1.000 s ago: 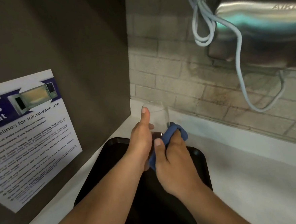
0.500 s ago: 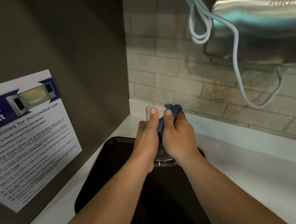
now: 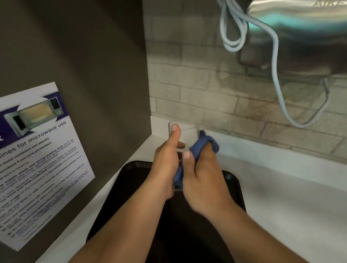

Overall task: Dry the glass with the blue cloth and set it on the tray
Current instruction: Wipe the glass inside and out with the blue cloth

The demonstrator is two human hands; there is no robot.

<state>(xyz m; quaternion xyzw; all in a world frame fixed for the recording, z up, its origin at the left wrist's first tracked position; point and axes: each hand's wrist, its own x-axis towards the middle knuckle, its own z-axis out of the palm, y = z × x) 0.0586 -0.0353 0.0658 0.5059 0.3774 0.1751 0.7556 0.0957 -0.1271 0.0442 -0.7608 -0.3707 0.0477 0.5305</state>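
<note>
The glass (image 3: pixel 184 133) is gripped upright by the left hand (image 3: pixel 166 164) above the far edge of the black tray (image 3: pixel 115 199). The blue cloth (image 3: pixel 198 150) is clutched in the right hand (image 3: pixel 204 178) and pressed, seemingly, against the glass's side.

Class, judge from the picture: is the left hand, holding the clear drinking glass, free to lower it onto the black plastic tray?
Probably yes. The left hand holds the clear drinking glass directly above the black plastic tray, whose visible surface is bare.
</note>
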